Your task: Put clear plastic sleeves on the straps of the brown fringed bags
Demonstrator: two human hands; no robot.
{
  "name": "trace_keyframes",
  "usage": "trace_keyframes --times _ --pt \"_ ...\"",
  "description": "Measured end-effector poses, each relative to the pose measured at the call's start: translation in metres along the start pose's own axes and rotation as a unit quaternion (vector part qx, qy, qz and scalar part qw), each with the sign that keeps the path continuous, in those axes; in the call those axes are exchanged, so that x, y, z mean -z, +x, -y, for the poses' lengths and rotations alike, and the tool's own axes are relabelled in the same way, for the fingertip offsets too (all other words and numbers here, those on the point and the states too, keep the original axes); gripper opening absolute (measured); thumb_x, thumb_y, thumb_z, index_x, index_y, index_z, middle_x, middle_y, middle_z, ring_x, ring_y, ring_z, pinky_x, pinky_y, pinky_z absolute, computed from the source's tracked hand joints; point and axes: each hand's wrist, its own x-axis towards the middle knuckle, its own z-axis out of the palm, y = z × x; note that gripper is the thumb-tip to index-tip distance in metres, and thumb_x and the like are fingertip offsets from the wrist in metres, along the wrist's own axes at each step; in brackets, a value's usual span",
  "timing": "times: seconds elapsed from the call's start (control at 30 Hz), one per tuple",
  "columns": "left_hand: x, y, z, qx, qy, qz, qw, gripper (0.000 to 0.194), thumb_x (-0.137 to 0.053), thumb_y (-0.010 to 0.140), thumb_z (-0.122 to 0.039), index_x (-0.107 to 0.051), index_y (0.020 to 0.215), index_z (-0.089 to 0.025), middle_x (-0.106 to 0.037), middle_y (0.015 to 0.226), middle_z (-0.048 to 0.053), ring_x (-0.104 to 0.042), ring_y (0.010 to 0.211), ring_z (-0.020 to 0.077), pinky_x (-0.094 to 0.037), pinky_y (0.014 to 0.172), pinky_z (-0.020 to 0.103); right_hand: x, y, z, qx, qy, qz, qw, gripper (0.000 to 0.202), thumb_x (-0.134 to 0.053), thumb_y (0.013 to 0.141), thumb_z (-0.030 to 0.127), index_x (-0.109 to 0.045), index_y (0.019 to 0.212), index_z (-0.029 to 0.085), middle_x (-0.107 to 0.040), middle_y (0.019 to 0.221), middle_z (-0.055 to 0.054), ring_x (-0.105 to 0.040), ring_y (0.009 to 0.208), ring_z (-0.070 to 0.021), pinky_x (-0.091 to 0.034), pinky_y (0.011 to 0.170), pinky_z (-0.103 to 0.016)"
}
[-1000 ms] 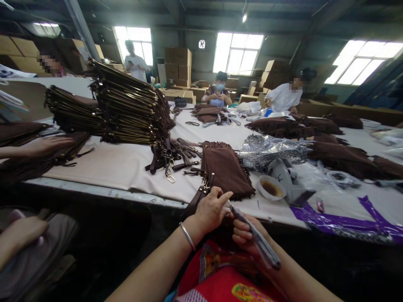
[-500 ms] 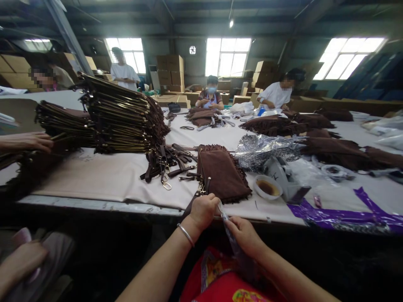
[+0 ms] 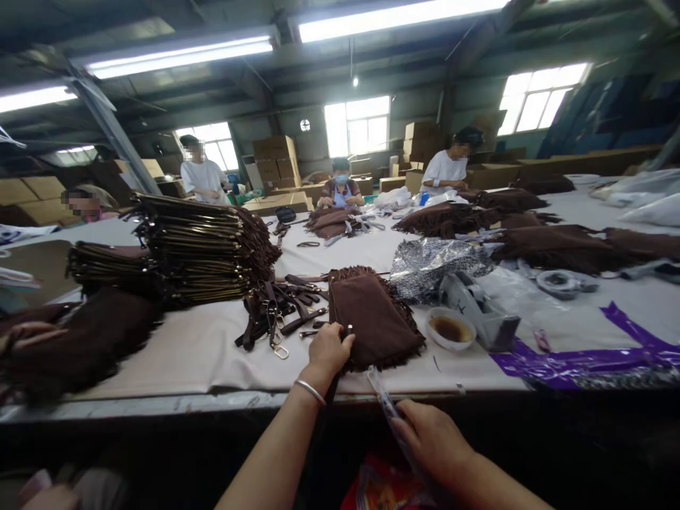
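Head view: plastic-wrapped strip (image 3: 384,399) sits at the table's (image 3: 180,354) near edge, gripped in the right hand (image 3: 433,433), left hand (image 3: 328,350) at near-left corner of fringed brown pouches (image 3: 377,315), grip unclear, dark straps (image 3: 265,308) just left, bowl (image 3: 445,344) and grey device (image 3: 481,319) right, tall pouch stack (image 3: 196,248) farther left.

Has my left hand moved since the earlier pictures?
Yes. Judged against the white bowl, your left hand has moved left and farther forward, to the near left corner of the brown pouch.
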Motion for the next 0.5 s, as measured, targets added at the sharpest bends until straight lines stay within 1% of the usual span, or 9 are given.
trace_keyframes --times 0.07,0.1,0.13,0.2,0.3,0.37,0.43,0.47,0.5 --pt "-0.007 0.009 0.001 0.08 -0.107 0.035 0.99 0.029 -0.075 0.069 -0.035 -0.064 0.089 -0.017 -0.067 0.095 0.012 -0.061 0.097 0.028 -0.043 0.081 0.033 0.004 0.001 0.0 0.0 0.045 -0.011 0.999 0.027 -0.045 0.091 0.037 -0.067 0.087 0.021 -0.072 0.086 -0.008 -0.066 0.083 -0.0228 -0.04 0.072 -0.029" --pt "-0.009 0.013 0.001 0.115 -0.165 0.051 0.978 0.025 -0.077 0.067 -0.031 -0.063 0.082 -0.016 -0.067 0.089 0.011 -0.061 0.096 0.0281 -0.043 0.081 0.033 0.007 0.001 0.0 -0.001 0.072 -0.016 0.997 0.028 -0.045 0.09 0.038 -0.067 0.087 0.021 -0.073 0.086 -0.007 -0.066 0.083 -0.0227 -0.04 0.073 -0.029" --pt "-0.011 0.016 0.001 0.143 -0.216 0.066 0.964 0.019 -0.077 0.065 -0.026 -0.062 0.073 -0.016 -0.066 0.081 0.009 -0.061 0.093 0.0274 -0.043 0.079 0.033 0.009 0.002 0.0 -0.001 0.098 -0.018 0.995 0.029 -0.045 0.09 0.039 -0.068 0.086 0.021 -0.073 0.086 -0.007 -0.065 0.083 -0.0227 -0.041 0.073 -0.029" --pt "-0.01 0.02 0.002 0.175 -0.287 0.1 0.937 0.018 -0.073 0.067 -0.02 -0.056 0.06 -0.017 -0.061 0.066 0.005 -0.062 0.079 0.0237 -0.046 0.073 0.031 0.014 0.005 0.0 -0.002 0.144 -0.015 0.99 0.03 -0.046 0.089 0.04 -0.068 0.083 0.02 -0.072 0.084 -0.006 -0.065 0.081 -0.0227 -0.042 0.072 -0.03" --pt "0.001 0.018 0.004 0.199 -0.387 0.153 0.887 0.014 -0.064 0.075 -0.02 -0.056 0.065 -0.016 -0.057 0.061 0.001 -0.058 0.06 0.0158 -0.05 0.064 0.03 0.018 0.009 0.0 -0.008 0.207 -0.015 0.978 0.034 -0.047 0.088 0.043 -0.067 0.077 0.018 -0.071 0.08 -0.004 -0.063 0.079 -0.0225 -0.042 0.07 -0.031" --pt "0.012 0.011 0.005 0.207 -0.456 0.173 0.848 0.011 -0.059 0.081 -0.023 -0.058 0.074 -0.015 -0.057 0.064 0.001 -0.056 0.058 0.0125 -0.053 0.064 0.029 0.017 0.013 0.0 -0.018 0.258 -0.02 0.966 0.037 -0.049 0.087 0.047 -0.065 0.074 0.017 -0.069 0.075 -0.004 -0.062 0.076 -0.0211 -0.043 0.068 -0.03" --pt "0.022 -0.002 0.005 0.202 -0.51 0.173 0.818 0.012 -0.057 0.085 -0.026 -0.06 0.082 -0.015 -0.059 0.071 0.002 -0.058 0.063 0.0109 -0.054 0.067 0.027 0.015 0.017 0.001 -0.055 0.34 0.006 0.939 0.041 -0.053 0.084 0.054 -0.062 0.073 0.016 -0.064 0.065 -0.001 -0.058 0.062 -0.0172 -0.042 0.059 -0.028" --pt "0.025 -0.01 0.003 0.197 -0.546 0.167 0.797 0.012 -0.059 0.085 -0.027 -0.06 0.084 -0.015 -0.06 0.075 0.002 -0.059 0.066 0.0106 -0.054 0.068 0.025 0.013 0.02 0.002 -0.081 0.395 0.033 0.914 0.043 -0.054 0.082 0.058 -0.061 0.076 0.016 -0.061 0.061 0.0 -0.055 0.055 -0.0151 -0.04 0.053 -0.026" --pt "0.028 -0.018 0.001 0.192 -0.585 0.161 0.771 0.012 -0.062 0.084 -0.028 -0.06 0.085 -0.016 -0.061 0.078 0.002 -0.06 0.069 0.0106 -0.054 0.068 0.024 0.012 0.022 0.004 -0.105 0.458 0.064 0.88 0.045 -0.054 0.081 0.061 -0.061 0.081 0.016 -0.06 0.059 0.001 -0.054 0.051 -0.0135 -0.038 0.049 -0.024"
